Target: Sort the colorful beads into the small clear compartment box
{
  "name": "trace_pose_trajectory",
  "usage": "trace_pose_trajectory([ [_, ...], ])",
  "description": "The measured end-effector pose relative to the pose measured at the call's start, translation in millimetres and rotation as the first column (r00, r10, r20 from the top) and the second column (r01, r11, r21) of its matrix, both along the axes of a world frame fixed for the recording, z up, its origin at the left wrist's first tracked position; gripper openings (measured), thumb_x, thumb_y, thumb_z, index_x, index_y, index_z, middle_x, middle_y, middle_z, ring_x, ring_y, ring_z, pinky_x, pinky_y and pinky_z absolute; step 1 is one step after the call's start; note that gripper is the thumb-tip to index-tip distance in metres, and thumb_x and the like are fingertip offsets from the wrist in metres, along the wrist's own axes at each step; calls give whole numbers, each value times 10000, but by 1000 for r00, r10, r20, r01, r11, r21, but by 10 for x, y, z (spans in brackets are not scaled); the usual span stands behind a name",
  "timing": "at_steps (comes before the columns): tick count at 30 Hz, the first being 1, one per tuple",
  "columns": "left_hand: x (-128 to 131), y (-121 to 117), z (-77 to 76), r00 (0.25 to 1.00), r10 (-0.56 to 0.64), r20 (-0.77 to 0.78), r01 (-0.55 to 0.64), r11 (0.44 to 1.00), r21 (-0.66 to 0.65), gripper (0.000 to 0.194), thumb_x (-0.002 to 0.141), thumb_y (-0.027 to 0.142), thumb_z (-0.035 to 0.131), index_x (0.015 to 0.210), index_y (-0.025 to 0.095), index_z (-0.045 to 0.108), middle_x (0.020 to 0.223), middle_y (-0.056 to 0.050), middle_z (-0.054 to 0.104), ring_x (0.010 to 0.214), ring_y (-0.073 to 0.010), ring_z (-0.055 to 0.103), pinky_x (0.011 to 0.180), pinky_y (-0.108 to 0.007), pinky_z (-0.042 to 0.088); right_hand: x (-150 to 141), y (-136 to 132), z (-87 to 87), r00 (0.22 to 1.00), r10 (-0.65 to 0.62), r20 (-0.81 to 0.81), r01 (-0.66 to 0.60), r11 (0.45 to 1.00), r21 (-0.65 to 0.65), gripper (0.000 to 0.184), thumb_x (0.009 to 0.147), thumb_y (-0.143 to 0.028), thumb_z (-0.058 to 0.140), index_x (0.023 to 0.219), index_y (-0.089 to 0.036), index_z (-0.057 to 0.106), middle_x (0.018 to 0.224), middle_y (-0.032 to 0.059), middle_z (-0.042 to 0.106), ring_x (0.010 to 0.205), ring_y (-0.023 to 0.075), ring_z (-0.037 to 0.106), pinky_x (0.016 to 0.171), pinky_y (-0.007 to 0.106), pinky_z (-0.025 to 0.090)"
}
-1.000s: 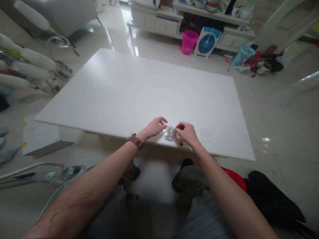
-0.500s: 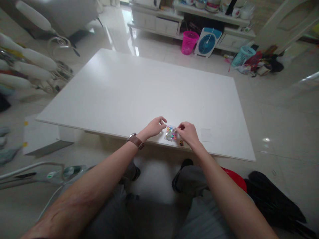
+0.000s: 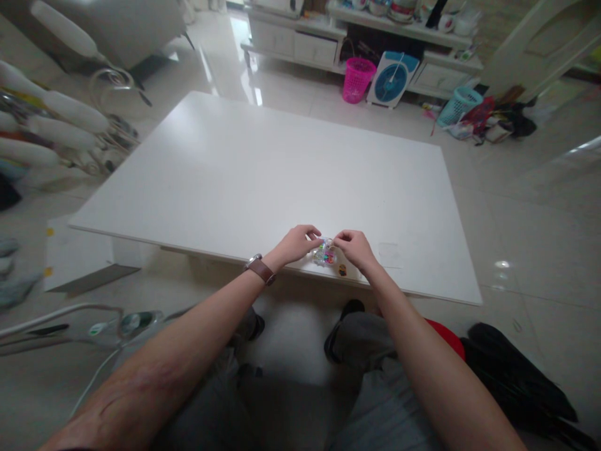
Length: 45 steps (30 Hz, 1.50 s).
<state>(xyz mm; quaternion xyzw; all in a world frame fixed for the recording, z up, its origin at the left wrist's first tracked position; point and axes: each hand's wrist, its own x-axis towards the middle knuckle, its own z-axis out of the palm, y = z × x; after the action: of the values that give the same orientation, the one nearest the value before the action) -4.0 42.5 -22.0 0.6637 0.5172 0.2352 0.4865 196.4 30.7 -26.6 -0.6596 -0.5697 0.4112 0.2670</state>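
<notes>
A small clear compartment box (image 3: 325, 257) of colourful little pieces sits near the table's front edge. My left hand (image 3: 298, 243), with a brown-strapped watch (image 3: 260, 269) at the wrist, reaches over the box's left side, thumb and fingers apart. At the right rim, my right hand (image 3: 355, 246) has its thumb and fingertips pinched together; whatever is between them is too small to make out. Just in front of the right hand lies a small dark and orange piece (image 3: 342, 270). Both hands partly cover the box.
The white table (image 3: 282, 169) spans the middle. A thin transparent square (image 3: 389, 255) lies right of my right hand. Beyond the table stand a pink basket (image 3: 357, 81), a blue and white fan (image 3: 392, 80) and a low cabinet (image 3: 315, 49). A red item (image 3: 446, 335) is beside my right leg.
My left hand has moved right, so its fingers now cover part of the box. The right hand has shifted only slightly and remains pinched at the box's right side.
</notes>
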Motion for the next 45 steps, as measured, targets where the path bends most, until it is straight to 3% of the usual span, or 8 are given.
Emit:
trace_pose_trajectory([
  [3, 37, -29, 23, 996, -7, 87, 15, 996, -89, 231, 869, 332, 700, 939, 117, 749, 779, -62, 735, 601, -118, 617, 588, -233, 474, -30, -4, 19, 992, 43, -121, -43, 999, 3, 115, 689, -261, 642, 656, -161, 685, 629, -4, 644, 636, 144, 555, 646, 255, 419],
  [7, 61, -36, 31, 990, 25, 142, -6, 991, -137, 118, 845, 218, 712, 859, 105, 741, 663, -36, 699, 569, -104, 598, 574, -221, 466, -55, -13, 48, 984, 79, -161, -76, 997, 20, 117, 683, -266, 639, 658, -162, 685, 633, 3, 649, 644, 149, 563, 643, 254, 425],
  [13, 61, -48, 31, 998, 39, 54, -37, 998, -52, 28, 798, 128, 707, 809, 123, 732, 682, -34, 710, 634, -117, 630, 622, -225, 480, -34, -14, 44, 998, 9, 66, -13, 998, 67, 96, 683, -220, 620, 623, -162, 668, 582, -11, 611, 582, 133, 524, 580, 249, 369],
  [21, 45, -33, 1, 998, 47, 30, -47, 999, -9, 65, 798, 137, 681, 853, 136, 716, 774, -50, 732, 691, -125, 657, 624, -213, 485, -43, -39, 96, 980, 96, 172, -108, 992, 66, 77, 719, -185, 635, 652, -159, 662, 626, 1, 648, 612, 134, 551, 599, 241, 382],
  [30, 45, -39, -9, 988, 49, 145, -36, 996, -86, 75, 820, 196, 708, 861, 143, 675, 724, -44, 717, 634, -128, 661, 598, -226, 503, -67, -34, 110, 989, 142, 33, -144, 985, 97, 102, 742, -227, 617, 691, -166, 681, 652, 5, 658, 637, 140, 565, 625, 241, 410],
  [35, 36, -27, 27, 989, 84, 125, -75, 994, -73, 64, 818, 188, 706, 832, 140, 666, 753, -34, 697, 591, -101, 626, 573, -213, 487, 60, 8, 151, 983, 49, 179, -78, 985, 156, 93, 741, -207, 627, 670, -169, 675, 637, 2, 647, 622, 144, 551, 615, 253, 395],
  [40, 27, -5, 15, 992, 75, 99, -70, 996, -54, 36, 807, 161, 685, 835, 140, 677, 760, -29, 689, 596, -98, 612, 580, -214, 477, 102, -11, 28, 946, 103, 309, -136, 987, 88, 94, 779, -200, 652, 695, -172, 683, 681, 12, 664, 661, 151, 575, 636, 259, 387],
  [45, 21, -9, 16, 995, 73, 73, -70, 997, -40, 38, 809, 172, 672, 833, 146, 685, 768, -30, 697, 614, -104, 613, 596, -217, 473, 91, -21, -6, 901, 92, 424, -166, 976, 142, 41, 795, -198, 670, 777, -181, 703, 755, 15, 662, 718, 160, 570, 677, 262, 389],
])
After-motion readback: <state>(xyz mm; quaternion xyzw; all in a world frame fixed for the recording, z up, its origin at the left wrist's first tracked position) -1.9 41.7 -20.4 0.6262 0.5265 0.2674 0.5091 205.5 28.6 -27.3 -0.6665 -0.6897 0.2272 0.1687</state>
